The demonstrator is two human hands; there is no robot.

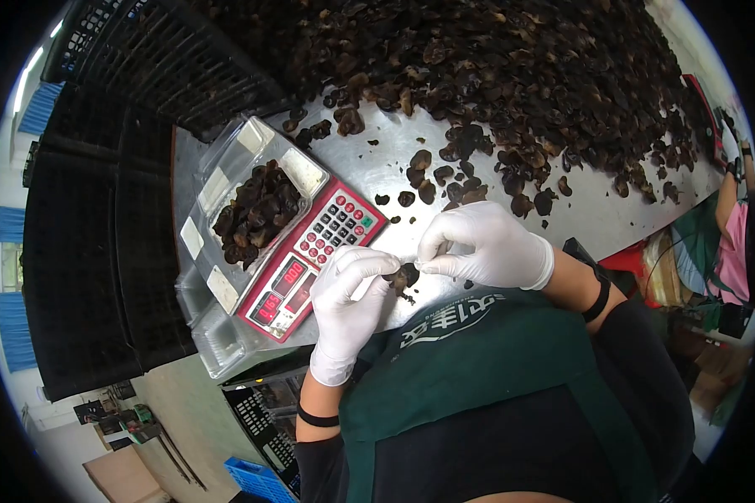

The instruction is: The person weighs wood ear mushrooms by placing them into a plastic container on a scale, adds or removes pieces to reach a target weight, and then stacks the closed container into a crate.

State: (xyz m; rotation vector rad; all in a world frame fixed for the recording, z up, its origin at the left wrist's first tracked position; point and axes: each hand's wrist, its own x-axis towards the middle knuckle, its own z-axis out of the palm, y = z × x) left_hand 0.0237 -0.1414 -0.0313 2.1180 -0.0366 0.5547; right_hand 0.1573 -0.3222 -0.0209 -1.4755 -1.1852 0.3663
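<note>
My left hand point(352, 285), in a white glove, pinches a dark brown piece of wood ear mushroom point(404, 278) at its left edge. On the other side of that piece, my right hand point(471, 246), gloved too, has thumb and fingertips closed on it. Both hands are just above the metal table, close to my green apron. Left of them stands a red digital scale point(310, 251) with lit red digits. On the scale rests a clear plastic tray point(300, 220) holding a heap of wood ear mushrooms point(258, 210).
A large pile of wood ear mushrooms point(512, 75) covers the back of the metal table point(369, 159), with loose pieces scattered forward. Black crates point(84, 226) are stacked at the left. Clear plastic containers point(218, 339) lie by the scale. Another person's arm point(726, 201) shows at the far right.
</note>
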